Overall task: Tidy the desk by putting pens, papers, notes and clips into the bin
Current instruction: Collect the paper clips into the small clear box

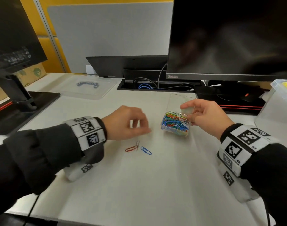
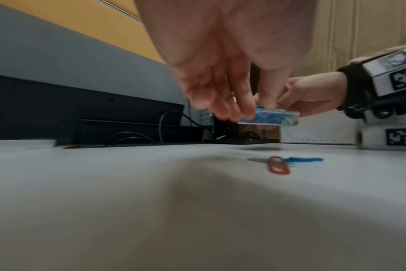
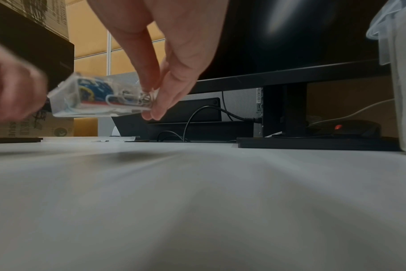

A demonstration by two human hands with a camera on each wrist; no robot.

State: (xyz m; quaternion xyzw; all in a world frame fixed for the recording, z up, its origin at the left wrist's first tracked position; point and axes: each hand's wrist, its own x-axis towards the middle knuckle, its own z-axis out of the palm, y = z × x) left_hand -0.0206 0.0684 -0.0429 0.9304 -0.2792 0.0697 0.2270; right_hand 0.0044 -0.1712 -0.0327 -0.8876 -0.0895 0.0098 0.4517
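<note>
A small clear box of coloured paper clips point(image 1: 175, 123) point(image 2: 278, 117) point(image 3: 100, 97) hangs just above the white desk, its lid hinged up. My right hand point(image 1: 187, 112) point(image 3: 152, 101) pinches the box's right end between thumb and fingers. My left hand point(image 1: 142, 126) point(image 2: 223, 102) hovers just left of the box, blurred, fingers loosely curled with nothing seen in them. Three loose clips lie below it on the desk: a red clip point(image 1: 131, 148) point(image 2: 279, 167), a white clip point(image 1: 137, 145) and a blue clip point(image 1: 146, 150) point(image 2: 304, 159).
A clear plastic bin point(image 1: 276, 88) point(image 3: 403, 91) with something yellow inside stands at the far right. Its flat lid point(image 1: 85, 87) lies at the back left. A dark monitor point(image 1: 229, 38) and an open cable tray point(image 1: 155, 86) line the back; another monitor's stand point(image 1: 17, 95) is at the left.
</note>
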